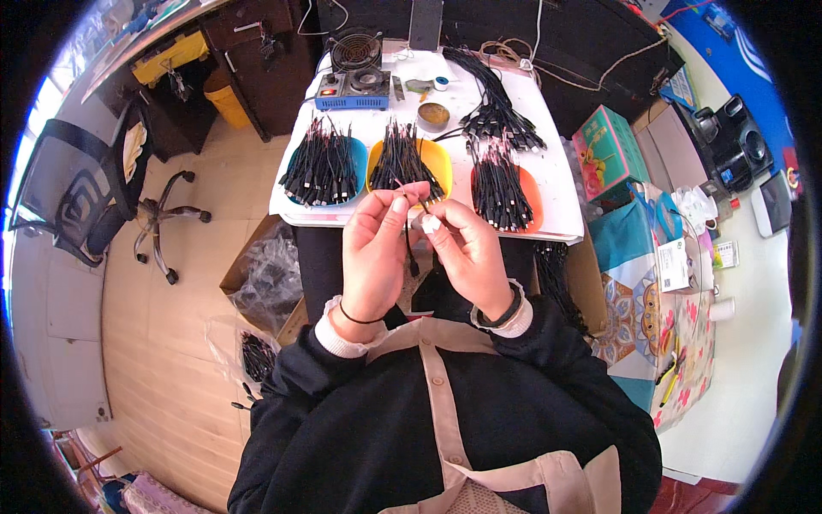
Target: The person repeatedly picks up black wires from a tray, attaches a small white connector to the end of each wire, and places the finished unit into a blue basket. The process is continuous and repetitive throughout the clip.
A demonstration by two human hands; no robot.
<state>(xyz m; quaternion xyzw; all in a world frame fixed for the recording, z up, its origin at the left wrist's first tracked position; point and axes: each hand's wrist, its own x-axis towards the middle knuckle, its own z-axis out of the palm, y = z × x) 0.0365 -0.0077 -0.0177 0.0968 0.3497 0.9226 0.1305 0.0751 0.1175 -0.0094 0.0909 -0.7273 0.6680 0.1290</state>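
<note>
Both of my hands are closed at the near edge of the white table. My left hand (375,248) pinches a thin black cable (411,250), whose lower end hangs below the fingers. My right hand (471,257) pinches the same cable close beside it; a small white patch shows at its thumb tip, and I cannot make out what it is. Just beyond the fingers sits a yellow tray (441,163) heaped with black cables. A blue tray (330,199) stands left of it and an orange tray (533,206) right, each piled with similar cables with pinkish wire ends.
Behind the trays stand a blue boxy device (351,92) with a fan, a round tin (433,115) and a small spool (441,83). More black cables (497,103) lie at the far right. An open carton (248,248) holding clear plastic and an office chair (94,188) are left.
</note>
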